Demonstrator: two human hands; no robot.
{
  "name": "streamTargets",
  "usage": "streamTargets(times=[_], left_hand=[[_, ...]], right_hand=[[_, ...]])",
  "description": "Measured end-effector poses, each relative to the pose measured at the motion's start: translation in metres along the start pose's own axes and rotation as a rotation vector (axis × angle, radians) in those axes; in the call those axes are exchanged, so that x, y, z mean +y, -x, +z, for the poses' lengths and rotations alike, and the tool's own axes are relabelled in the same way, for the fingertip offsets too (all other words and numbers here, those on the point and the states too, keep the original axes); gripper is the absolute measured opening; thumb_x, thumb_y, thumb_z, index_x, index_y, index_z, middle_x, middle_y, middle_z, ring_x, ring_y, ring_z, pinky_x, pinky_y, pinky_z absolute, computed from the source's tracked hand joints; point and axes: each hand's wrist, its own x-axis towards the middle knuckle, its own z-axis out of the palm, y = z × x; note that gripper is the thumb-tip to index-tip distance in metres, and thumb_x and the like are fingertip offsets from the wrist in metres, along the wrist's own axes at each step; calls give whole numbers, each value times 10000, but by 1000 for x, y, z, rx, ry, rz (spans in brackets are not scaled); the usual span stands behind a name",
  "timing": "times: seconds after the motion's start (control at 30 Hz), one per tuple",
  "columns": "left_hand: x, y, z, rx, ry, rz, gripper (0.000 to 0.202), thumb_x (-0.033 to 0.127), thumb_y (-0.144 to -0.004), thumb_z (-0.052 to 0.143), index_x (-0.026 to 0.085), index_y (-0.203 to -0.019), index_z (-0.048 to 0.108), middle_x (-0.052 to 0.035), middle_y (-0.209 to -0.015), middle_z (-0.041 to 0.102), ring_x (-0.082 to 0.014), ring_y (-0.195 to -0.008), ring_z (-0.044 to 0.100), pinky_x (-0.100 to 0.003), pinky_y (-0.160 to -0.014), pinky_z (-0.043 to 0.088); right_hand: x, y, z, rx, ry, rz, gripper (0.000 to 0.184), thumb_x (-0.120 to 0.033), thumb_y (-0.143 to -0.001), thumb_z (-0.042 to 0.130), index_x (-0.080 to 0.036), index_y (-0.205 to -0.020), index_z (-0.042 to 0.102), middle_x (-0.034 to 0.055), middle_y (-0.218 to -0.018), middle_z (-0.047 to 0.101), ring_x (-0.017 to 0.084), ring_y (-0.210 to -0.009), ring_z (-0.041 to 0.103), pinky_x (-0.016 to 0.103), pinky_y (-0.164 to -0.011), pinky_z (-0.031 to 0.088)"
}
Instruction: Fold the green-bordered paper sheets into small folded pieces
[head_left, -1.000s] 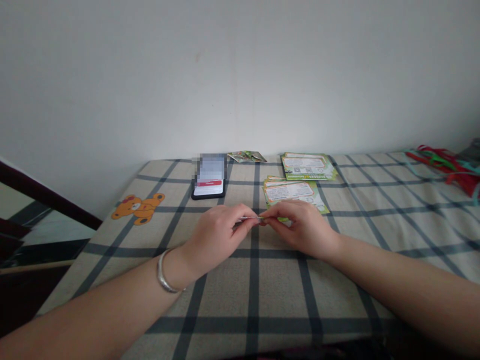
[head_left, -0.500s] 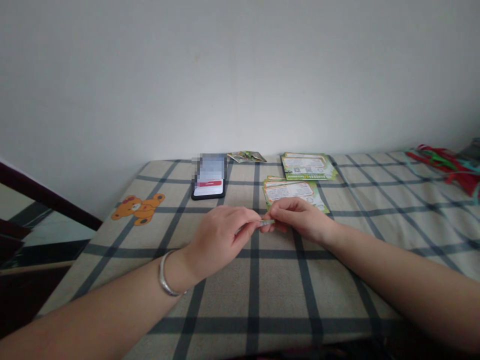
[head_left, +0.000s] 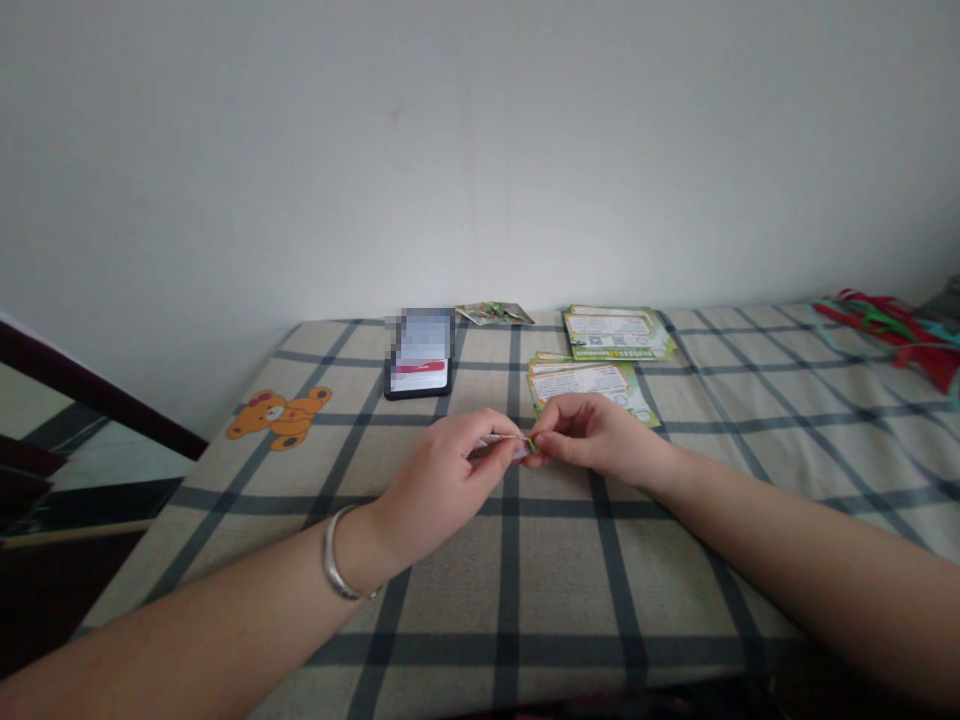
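The left hand (head_left: 444,478) and right hand (head_left: 600,437) meet, each pinching a thin green-edged paper piece (head_left: 523,453) above the checked tablecloth (head_left: 450,600). From that piece, two stacks of printed cards (head_left: 615,328) lie toward one o'clock, a crumpled wrapper (head_left: 493,313) near twelve, a smartphone (head_left: 420,367) between ten and eleven, a teddy-bear picture (head_left: 274,415) around nine.

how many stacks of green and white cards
2: one green-and-white printed card stack near the pale wall, another stack nearer, partly behind the right hand. Some may be hidden.
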Motion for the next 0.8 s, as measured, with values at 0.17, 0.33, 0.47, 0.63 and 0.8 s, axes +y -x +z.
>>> streamTargets(times=[0.17,0.33,0.47,0.63,0.8], left_hand=[[-3,-1,4,1,-77,-31,68,161,-879,565,190,-846,617,7,-788,680,-142,-747,635,-247,-637,472],[-5,-3,3,21,-180,72,52,181,-876,587,198,-852,629,9,-802,690,-158,-758,632,-302,-702,458],[-2,-3,0,62,-230,152,43,170,-866,590,187,-841,621,-7,-829,681,-170,-810,625,-326,-747,454],[0,-3,0,88,-254,172,71,165,-845,600,177,-775,608,-19,-799,662,-179,-794,601,-338,-738,453],[-1,-4,2,103,-203,121,79,134,-819,604,184,-758,602,-10,-778,662,-170,-781,601,-331,-734,450]], right_hand=[[-10,6,10,197,487,-31,72,-223,-799,623,-184,-739,611,17,-733,711,130,-679,648,246,-620,479],[-12,11,18,311,975,-249,35,-168,-768,606,-197,-756,620,-10,-702,682,141,-673,622,272,-650,429],[-12,12,19,333,1130,-384,31,-162,-774,599,-190,-761,601,-6,-705,675,157,-695,615,293,-681,409],[-10,12,21,333,1149,-413,39,-168,-783,590,-195,-755,594,-3,-684,661,156,-684,600,289,-675,408],[-10,10,20,328,1088,-373,48,-186,-793,579,-200,-752,598,4,-694,663,150,-680,599,278,-656,418]])
